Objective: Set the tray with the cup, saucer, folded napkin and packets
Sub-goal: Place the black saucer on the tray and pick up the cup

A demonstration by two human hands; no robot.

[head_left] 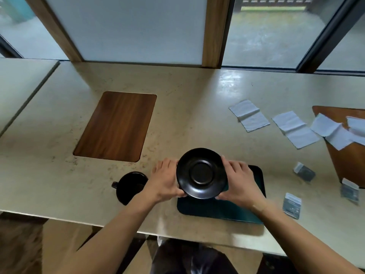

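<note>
I hold a black saucer (201,173) by its two sides, my left hand (165,179) on its left rim and my right hand (240,181) on its right rim. It hangs tilted above the left part of a dark teal tray (221,210) near the table's front edge. A black cup (130,186) stands on the table just left of my left hand, its handle pointing left. White napkins (249,115) (296,128) lie unfolded to the far right. Three grey packets (304,172) (292,205) (349,191) lie right of the tray.
A brown wooden board (116,126) lies on the beige table (197,115) at the centre left. Another wooden board (347,161) at the right edge carries more napkins (335,133). Windows stand behind the table. The table's front edge runs below my forearms.
</note>
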